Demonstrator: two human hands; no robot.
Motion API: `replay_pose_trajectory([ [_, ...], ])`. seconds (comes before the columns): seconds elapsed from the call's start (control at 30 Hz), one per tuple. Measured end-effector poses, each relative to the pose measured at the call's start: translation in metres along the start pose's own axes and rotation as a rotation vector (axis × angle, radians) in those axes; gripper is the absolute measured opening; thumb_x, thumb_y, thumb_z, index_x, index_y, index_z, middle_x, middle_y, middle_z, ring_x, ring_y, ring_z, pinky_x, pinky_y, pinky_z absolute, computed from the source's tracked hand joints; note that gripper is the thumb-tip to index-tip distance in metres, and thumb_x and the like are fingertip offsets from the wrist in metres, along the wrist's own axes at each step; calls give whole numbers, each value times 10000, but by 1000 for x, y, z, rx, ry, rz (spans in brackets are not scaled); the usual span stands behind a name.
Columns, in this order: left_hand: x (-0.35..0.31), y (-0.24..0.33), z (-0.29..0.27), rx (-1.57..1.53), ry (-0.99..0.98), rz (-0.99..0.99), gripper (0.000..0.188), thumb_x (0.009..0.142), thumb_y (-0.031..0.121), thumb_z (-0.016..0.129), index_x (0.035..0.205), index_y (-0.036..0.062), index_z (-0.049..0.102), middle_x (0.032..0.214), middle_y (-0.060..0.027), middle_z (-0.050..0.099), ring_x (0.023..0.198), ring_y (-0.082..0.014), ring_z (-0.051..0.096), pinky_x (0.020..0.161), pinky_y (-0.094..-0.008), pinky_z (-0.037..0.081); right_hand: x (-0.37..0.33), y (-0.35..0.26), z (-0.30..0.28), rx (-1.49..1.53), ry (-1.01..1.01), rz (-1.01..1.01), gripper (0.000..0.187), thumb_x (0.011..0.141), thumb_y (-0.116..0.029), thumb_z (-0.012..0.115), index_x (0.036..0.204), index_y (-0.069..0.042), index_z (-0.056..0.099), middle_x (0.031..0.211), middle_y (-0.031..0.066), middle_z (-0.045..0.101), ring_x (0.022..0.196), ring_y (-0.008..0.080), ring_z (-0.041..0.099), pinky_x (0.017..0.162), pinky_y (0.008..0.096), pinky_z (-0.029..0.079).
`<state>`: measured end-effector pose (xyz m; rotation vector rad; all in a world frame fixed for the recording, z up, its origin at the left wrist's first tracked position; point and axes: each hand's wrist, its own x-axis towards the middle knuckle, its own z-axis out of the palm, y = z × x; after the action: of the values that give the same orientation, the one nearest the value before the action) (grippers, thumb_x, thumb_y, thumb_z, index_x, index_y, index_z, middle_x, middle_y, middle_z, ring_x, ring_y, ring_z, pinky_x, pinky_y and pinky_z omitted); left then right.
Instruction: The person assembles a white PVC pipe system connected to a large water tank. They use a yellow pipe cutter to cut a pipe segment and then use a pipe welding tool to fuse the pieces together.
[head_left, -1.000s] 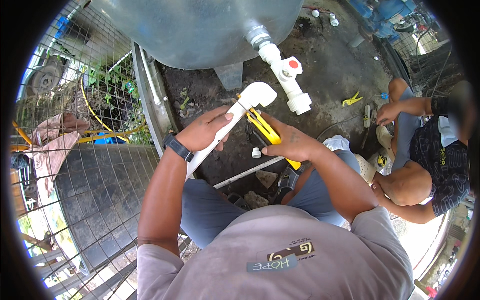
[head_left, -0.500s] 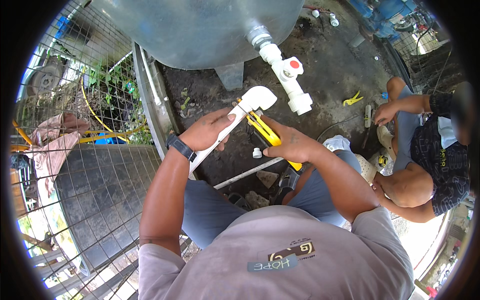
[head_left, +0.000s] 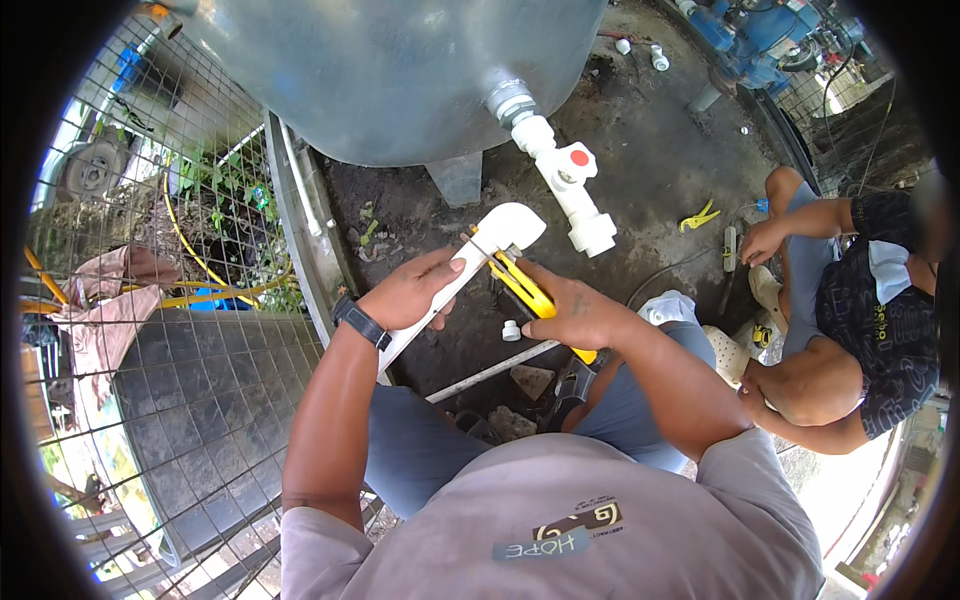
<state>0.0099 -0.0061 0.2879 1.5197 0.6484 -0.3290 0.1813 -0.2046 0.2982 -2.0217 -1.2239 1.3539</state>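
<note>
White pipe [head_left: 440, 300] with an elbow fitting [head_left: 510, 228] at its top end slants up through the middle of the view, just below the grey tank [head_left: 400, 70]. At the far left, a wire mesh fence [head_left: 130, 250] stands beside a dark tiled slab [head_left: 190, 400], with pink cloth [head_left: 100, 310] and a yellow hose [head_left: 200, 270] behind the mesh. The left hand [head_left: 410, 295] wraps the pipe's middle, its grip closed tight around it, a dark watch [head_left: 360, 322] on the wrist. Just right of the elbow, the right hand [head_left: 575, 315] has its grip closed on a yellow-handled tool [head_left: 530, 290], whose head meets the pipe just under the elbow. A small white fitting [head_left: 511, 330] lies on the dirt ground [head_left: 650, 170] between the 2 hands, and a thin pale pipe [head_left: 490, 372] lies below it. Above and to the right, a white valve [head_left: 570, 185] with a red dot hangs from the tank's outlet, apart from the elbow. Further right, a yellow clip-like tool [head_left: 698, 216] lies on the ground. At the far right, another person [head_left: 860, 320] in a dark shirt crouches, 1 hand [head_left: 762, 242] near the ground. Blue pump parts [head_left: 750, 35] sit at top right.
</note>
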Motion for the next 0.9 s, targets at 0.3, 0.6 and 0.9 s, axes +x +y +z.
replay_pose_trajectory([
  [0.3, 1, 2, 3, -30, 16, -25, 580, 1001, 457, 452, 1394, 30, 442, 723, -59, 534, 593, -139, 552, 549, -295, 505, 2, 10, 4, -31, 35, -34, 953, 749, -290, 696, 1535, -77, 201, 1134, 268, 628, 977, 356, 643, 883, 396, 479],
  [0.6, 3, -1, 2, -34, 27, -16, 600, 1002, 449, 457, 1427, 28, 409, 707, -57, 534, 585, -139, 552, 539, -294, 497, 1, 0, -2, -15, -5, 6, 930, 751, -267, 685, 1525, -60, 213, 1237, 271, 578, 1097, 368, 601, 957, 399, 456],
  [0.9, 7, -1, 4, 21, 26, -4, 596, 1005, 456, 448, 1410, 19, 423, 713, -52, 539, 566, -142, 554, 539, -290, 481, 3, 6, 5, -39, 56, -8, 872, 764, -248, 666, 1505, -46, 254, 1158, 286, 618, 1024, 392, 635, 904, 430, 475],
])
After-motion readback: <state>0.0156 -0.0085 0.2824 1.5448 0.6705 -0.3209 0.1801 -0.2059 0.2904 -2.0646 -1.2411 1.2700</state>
